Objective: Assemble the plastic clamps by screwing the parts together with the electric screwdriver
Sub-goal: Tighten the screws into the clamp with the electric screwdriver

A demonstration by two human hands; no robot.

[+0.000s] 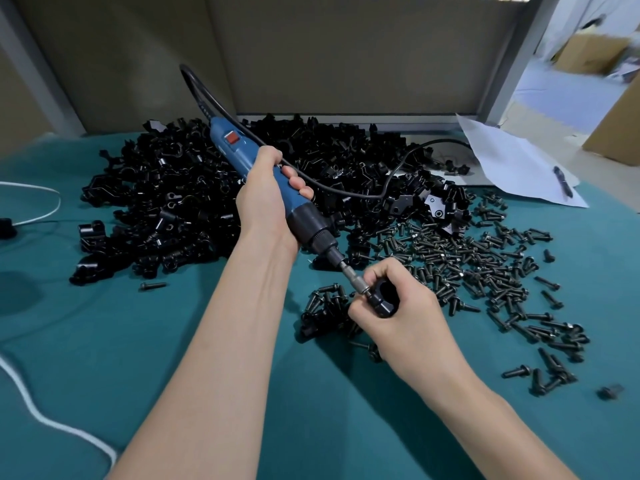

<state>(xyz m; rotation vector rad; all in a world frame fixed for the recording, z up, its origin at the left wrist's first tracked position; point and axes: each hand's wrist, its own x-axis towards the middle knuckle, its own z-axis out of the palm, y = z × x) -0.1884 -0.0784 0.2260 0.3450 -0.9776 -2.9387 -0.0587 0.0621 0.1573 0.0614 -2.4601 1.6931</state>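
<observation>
Black clamp parts (180,188) heaped beyond both hands, black screws (485,265) strewn right of them, on teal cloth (156,341) before a grey partition (346,46); blue screwdriver (256,161), red switch, fist-gripped by left hand (266,199), its bit meeting a small black clamp (384,297) pinched in curled right hand (405,317).

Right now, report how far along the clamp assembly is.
Done: seemingly only a small cluster of clamps with screws in them, beside the right hand. In hand: the left hand grips the electric screwdriver, its bit at the black clamp that the right hand holds. Left: a large pile of black plastic parts and many loose screws, so most remains.
</observation>
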